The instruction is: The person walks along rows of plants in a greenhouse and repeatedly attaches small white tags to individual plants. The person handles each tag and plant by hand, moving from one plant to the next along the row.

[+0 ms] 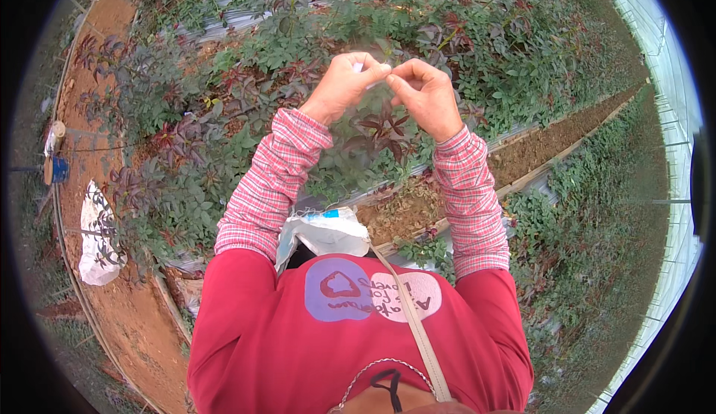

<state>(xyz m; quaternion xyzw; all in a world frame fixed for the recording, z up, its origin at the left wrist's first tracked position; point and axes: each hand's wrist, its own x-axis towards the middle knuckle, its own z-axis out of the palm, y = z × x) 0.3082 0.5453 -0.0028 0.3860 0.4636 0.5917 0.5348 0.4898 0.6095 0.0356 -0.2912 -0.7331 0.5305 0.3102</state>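
Observation:
Both my hands are raised over leafy rose-like plants (pixel 386 126), their fingertips meeting. My left hand (pixel 349 81) pinches a small white piece (pixel 358 67), thin like paper or film, between thumb and fingers. Against it, my right hand (pixel 422 92) has thumb and forefinger pinched together; whether something small is between them cannot be told. Below, at my waist, hangs an open white sack (pixel 330 232) with a blue patch, beside a pale shoulder strap (pixel 411 313) that crosses my red shirt.
A soil furrow (pixel 537 148) with board-like edges runs between the plant beds. On the left lies a dirt path (pixel 140 324) with a white bag (pixel 95 240), a blue container (pixel 57 170) and a long hose or pipe (pixel 64 252). Plastic sheeting (pixel 679 100) stands at the right.

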